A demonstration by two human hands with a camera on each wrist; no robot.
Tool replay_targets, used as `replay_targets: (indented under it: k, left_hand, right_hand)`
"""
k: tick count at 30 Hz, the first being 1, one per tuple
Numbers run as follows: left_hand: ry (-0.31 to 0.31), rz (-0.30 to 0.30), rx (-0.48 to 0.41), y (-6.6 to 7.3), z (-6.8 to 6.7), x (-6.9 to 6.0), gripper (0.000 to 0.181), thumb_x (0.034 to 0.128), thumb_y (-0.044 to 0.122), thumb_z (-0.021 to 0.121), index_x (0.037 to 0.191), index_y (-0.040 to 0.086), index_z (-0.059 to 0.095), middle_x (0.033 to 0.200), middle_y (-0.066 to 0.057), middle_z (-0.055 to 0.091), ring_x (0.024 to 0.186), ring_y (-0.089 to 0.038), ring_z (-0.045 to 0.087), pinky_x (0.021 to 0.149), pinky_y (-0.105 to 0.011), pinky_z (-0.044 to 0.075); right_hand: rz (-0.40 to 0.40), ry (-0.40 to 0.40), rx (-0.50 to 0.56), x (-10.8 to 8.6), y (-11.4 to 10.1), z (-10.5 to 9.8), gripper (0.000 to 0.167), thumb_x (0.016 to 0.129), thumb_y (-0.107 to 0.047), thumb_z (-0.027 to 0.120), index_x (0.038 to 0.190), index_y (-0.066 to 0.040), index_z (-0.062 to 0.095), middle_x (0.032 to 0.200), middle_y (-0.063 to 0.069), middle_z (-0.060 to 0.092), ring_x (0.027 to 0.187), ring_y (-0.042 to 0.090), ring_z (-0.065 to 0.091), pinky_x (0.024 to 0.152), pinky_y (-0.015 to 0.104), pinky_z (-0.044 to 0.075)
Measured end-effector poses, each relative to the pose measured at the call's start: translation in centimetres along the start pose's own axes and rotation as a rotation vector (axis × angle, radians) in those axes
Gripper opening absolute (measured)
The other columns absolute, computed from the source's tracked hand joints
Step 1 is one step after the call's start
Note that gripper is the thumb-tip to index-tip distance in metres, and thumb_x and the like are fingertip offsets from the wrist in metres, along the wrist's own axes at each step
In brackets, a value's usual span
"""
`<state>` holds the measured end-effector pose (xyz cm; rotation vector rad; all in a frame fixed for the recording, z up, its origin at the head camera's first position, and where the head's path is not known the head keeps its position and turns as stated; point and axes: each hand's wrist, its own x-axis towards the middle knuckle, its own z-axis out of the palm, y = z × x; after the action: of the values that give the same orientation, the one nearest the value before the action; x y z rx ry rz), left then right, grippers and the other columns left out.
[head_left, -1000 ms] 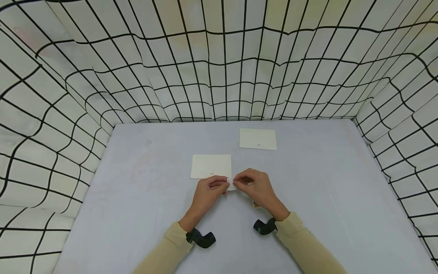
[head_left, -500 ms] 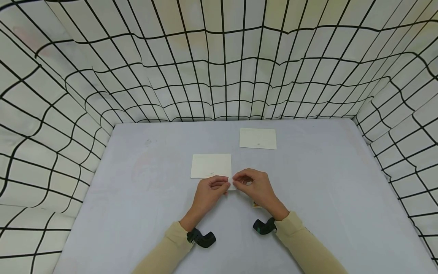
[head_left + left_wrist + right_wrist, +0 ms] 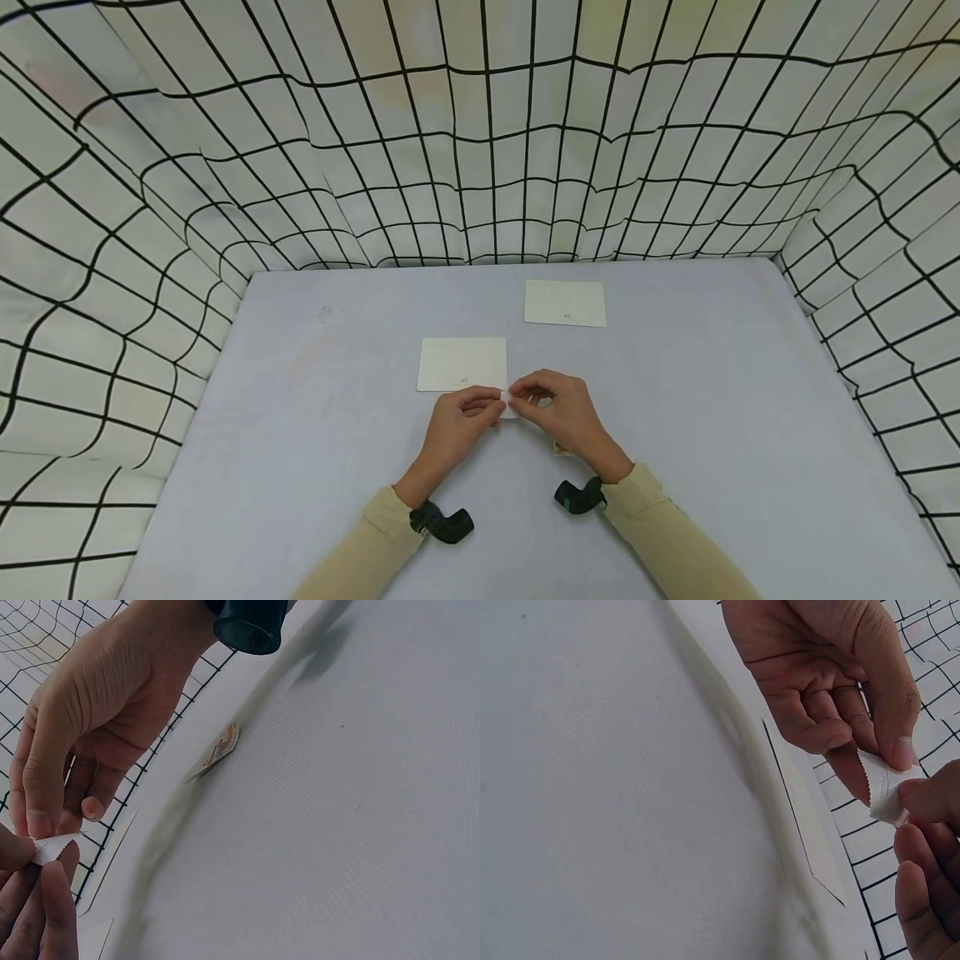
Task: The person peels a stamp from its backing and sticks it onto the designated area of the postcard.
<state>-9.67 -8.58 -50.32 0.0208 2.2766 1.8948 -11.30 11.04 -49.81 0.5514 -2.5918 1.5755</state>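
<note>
While both hands meet over the near middle of the white table [image 3: 675,417], a small white piece [image 3: 886,784] with saw-toothed edges is held between their fingertips. The left hand [image 3: 459,421] pinches it between thumb and forefinger; as seen from the right wrist, the thumb lies flat against the white surface and the other fingers bend loosely toward the palm. The right hand [image 3: 558,408] pinches the same piece from the opposite side, its thumb pressing on the face and its forefinger behind, the remaining fingers bent and slightly apart. The two sets of fingertips sit close together, with just a sliver of white showing between them from above; whether they touch each other is hard to tell. Just beyond the left hand lies a pale rectangular card [image 3: 462,364], its lower edge partly behind the fingers in the head view, and farther back and to the right lies a second pale card [image 3: 565,302], well apart from both hands. Each carries a small mark near its lower edge, too small to read. A little picture card [image 3: 219,752] lies beside the right wrist, partly hidden by it from above.
</note>
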Motion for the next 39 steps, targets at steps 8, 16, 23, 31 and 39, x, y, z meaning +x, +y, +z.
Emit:
replay_targets:
  k: [8,16,23,31,39]
  left_hand:
    - [-0.001,-0.007,0.031,0.02,-0.05,0.01,0.018,0.0939,0.008,0.074,0.11,0.001,0.076,0.102,-0.02,0.079,0.08,-0.021,0.077,0.07,-0.014,0.057]
    - [-0.011,0.015,0.022,0.03,-0.02,-0.02,0.017,0.0944,0.007,0.073,0.109,0.0,0.075,0.101,-0.021,0.078,0.08,-0.021,0.076,0.07,-0.015,0.057]
    - [0.002,0.02,0.012,-0.03,-0.04,0.07,0.015,0.0951,0.006,0.072,0.109,0.0,0.075,0.101,-0.021,0.078,0.085,-0.029,0.077,0.07,-0.015,0.057]
    - [0.011,0.028,0.045,-0.08,-0.08,0.07,0.013,0.0954,0.009,0.072,0.107,0.004,0.076,0.102,-0.016,0.079,0.092,-0.016,0.076,0.075,-0.013,0.057]
    - [0.004,0.041,0.053,0.0,-0.03,0.03,0.011,0.0957,0.008,0.071,0.105,0.005,0.075,0.1,-0.015,0.079,0.088,-0.001,0.07,0.078,-0.011,0.054]
  right_hand:
    - [0.061,-0.03,0.029,-0.07,0.08,-0.05,0.014,0.088,-0.015,0.083,0.101,-0.015,0.079,0.094,0.0,0.078,0.08,0.004,0.068,0.074,0.022,0.058]
    - [0.105,-0.054,0.068,-0.07,0.13,-0.26,0.015,0.088,-0.017,0.084,0.101,-0.016,0.079,0.093,0.001,0.078,0.081,0.005,0.069,0.075,0.021,0.057]
    - [0.115,-0.049,0.073,-0.08,0.4,-0.31,0.015,0.087,-0.019,0.085,0.1,-0.017,0.079,0.091,0.0,0.077,0.079,0.005,0.068,0.074,0.02,0.057]
    - [0.108,-0.065,0.092,-0.14,0.39,-0.27,0.014,0.088,-0.021,0.084,0.1,-0.017,0.079,0.091,0.001,0.078,0.08,0.005,0.068,0.074,0.021,0.056]
    - [0.104,-0.067,0.093,-0.09,0.33,-0.29,0.012,0.087,-0.022,0.085,0.095,-0.017,0.078,0.088,0.001,0.077,0.078,0.005,0.068,0.071,0.021,0.055]
